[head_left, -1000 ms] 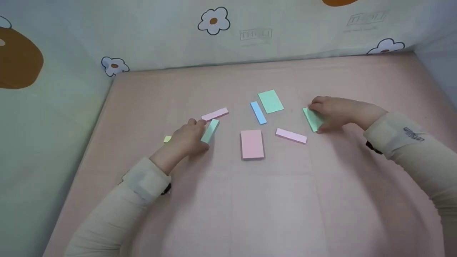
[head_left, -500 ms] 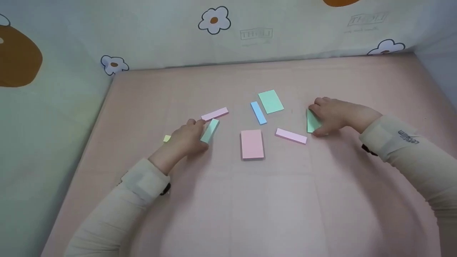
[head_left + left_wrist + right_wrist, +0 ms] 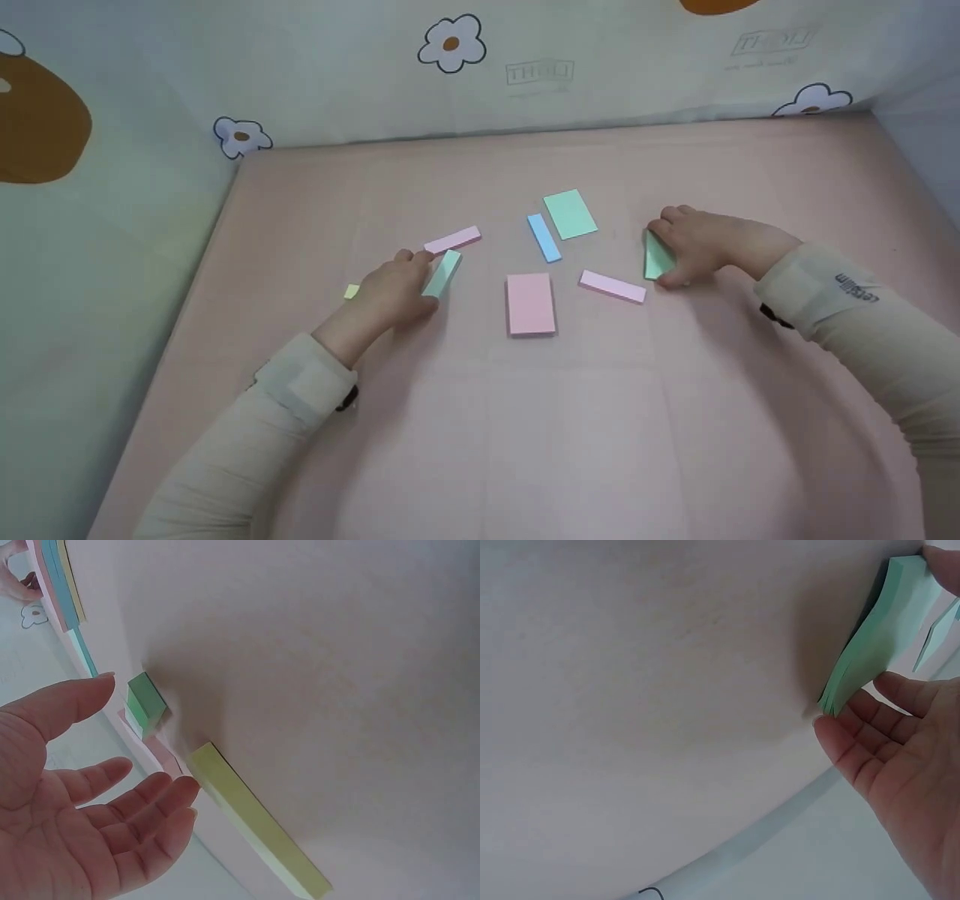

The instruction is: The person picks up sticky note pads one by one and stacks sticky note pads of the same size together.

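My right hand (image 3: 694,244) grips a green sticky-note pad (image 3: 658,257), thumb and fingers round its edges, pad tipped up on the pink table (image 3: 480,420), right of centre; in the right wrist view the pad's (image 3: 885,645) sheets fan out at one end. My left hand (image 3: 394,289) is released, fingers straight, resting against a narrow mint pad (image 3: 441,274) left of centre; the left wrist view shows the open palm (image 3: 82,817) near it. A narrow yellow pad (image 3: 352,292) lies just left of that hand. Loose on the table: pink strip (image 3: 452,240), blue strip (image 3: 544,237), green pad (image 3: 571,214), large pink pad (image 3: 531,303), second pink strip (image 3: 612,286). My right sleeve (image 3: 847,300) carries small dark lettering, too small to read. The backdrop cloth (image 3: 540,73) has a faint boxed logo, unreadable.
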Tool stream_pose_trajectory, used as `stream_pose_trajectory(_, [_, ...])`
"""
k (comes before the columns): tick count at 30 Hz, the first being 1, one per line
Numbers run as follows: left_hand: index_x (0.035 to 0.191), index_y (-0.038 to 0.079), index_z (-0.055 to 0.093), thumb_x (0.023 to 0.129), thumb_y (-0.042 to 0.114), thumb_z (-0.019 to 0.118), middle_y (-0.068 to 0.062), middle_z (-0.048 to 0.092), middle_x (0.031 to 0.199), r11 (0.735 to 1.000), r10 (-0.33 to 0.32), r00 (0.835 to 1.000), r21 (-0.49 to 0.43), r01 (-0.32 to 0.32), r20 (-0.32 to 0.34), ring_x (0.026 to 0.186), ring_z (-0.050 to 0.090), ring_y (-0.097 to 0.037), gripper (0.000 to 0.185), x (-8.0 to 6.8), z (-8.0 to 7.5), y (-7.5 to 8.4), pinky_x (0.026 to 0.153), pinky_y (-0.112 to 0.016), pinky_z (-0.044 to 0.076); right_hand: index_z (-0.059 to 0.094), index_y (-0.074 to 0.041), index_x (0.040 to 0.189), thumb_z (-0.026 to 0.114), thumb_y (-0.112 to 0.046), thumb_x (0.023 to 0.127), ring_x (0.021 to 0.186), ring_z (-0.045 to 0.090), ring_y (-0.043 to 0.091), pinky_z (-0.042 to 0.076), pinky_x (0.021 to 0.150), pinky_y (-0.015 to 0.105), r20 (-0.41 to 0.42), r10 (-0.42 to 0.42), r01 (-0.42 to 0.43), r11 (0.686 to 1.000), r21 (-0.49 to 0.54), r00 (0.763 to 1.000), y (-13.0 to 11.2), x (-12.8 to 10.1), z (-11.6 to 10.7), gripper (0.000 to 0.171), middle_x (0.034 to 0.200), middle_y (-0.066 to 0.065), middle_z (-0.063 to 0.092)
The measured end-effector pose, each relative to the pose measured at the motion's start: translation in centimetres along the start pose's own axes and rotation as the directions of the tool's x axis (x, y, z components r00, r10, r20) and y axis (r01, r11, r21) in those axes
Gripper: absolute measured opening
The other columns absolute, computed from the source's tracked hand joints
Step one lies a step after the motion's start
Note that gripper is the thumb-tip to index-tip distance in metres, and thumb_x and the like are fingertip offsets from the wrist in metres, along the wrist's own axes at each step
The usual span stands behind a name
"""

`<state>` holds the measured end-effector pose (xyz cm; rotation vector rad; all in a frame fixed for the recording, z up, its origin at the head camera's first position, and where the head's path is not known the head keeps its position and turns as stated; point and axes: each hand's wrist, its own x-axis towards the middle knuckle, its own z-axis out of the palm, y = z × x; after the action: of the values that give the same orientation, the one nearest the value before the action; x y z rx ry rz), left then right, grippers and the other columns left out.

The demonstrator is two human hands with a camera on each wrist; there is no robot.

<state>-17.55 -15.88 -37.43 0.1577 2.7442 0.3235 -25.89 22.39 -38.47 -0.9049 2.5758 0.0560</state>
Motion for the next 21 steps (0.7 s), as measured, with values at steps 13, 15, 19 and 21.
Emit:
stream_pose_trajectory(13, [0.138, 0.004, 0.034, 0.084, 0.022, 0.063, -0.019, 0.047, 0.124, 1.0, -0.015, 1.0, -0.003, 0.015, -0.007, 0.101, 0.052, -0.03, 0.064, -0.08, -0.16, 0.06, 0.092, -0.047, 0.042, 0.045, 0.004, 0.12, 0.058, -0.02, 0.077, 0.09, 0.046, 0.027, 0.043, 0.08, 0.044, -0.064, 0.02, -0.011, 0.991, 0.135, 0.998, 0.4, 0.05, 0.57, 0.051, 0.104, 0.016, 0.051])
stream_pose_trajectory(15, [0.138, 0.004, 0.034, 0.084, 0.023, 0.063, -0.019, 0.047, 0.124, 1.0, -0.013, 1.0, -0.007, 0.013, -0.006, 0.101, 0.051, -0.03, 0.063, -0.18, -0.16, 0.04, 0.092, -0.047, 0.041, 0.044, 0.004, 0.121, 0.059, -0.021, 0.077, 0.091, 0.047, 0.027, 0.043, 0.081, 0.044, -0.053, 0.016, -0.008, 0.991, 0.135, 0.998, 0.42, 0.01, 0.55, 0.052, 0.104, 0.015, 0.051])
stream_pose_trajectory(19, [0.137, 0.003, 0.035, 0.084, 0.021, 0.062, -0.019, 0.048, 0.123, 1.0, 0.009, 1.0, -0.009, -0.009, -0.003, 0.099, 0.052, -0.029, 0.062, -0.38, -0.19, -0.13, 0.09, -0.046, 0.042, 0.045, 0.005, 0.119, 0.06, -0.019, 0.075, 0.089, 0.047, 0.027, 0.043, 0.079, 0.043, -0.053, -0.007, 0.014, 0.991, 0.134, 0.999, 0.32, -0.23, 0.39, 0.052, 0.101, 0.015, 0.05])
stream_pose_trajectory(21, [0.137, 0.003, 0.035, 0.084, 0.021, 0.062, -0.019, 0.048, 0.122, 1.0, 0.012, 1.0, -0.01, -0.012, -0.002, 0.097, 0.052, -0.029, 0.062, -0.4, -0.24, -0.22, 0.089, -0.045, 0.043, 0.045, 0.005, 0.119, 0.06, -0.019, 0.075, 0.088, 0.048, 0.026, 0.043, 0.078, 0.042, -0.055, -0.014, 0.022, 0.99, 0.137, 0.998, 0.23, -0.31, 0.26, 0.053, 0.1, 0.014, 0.05])
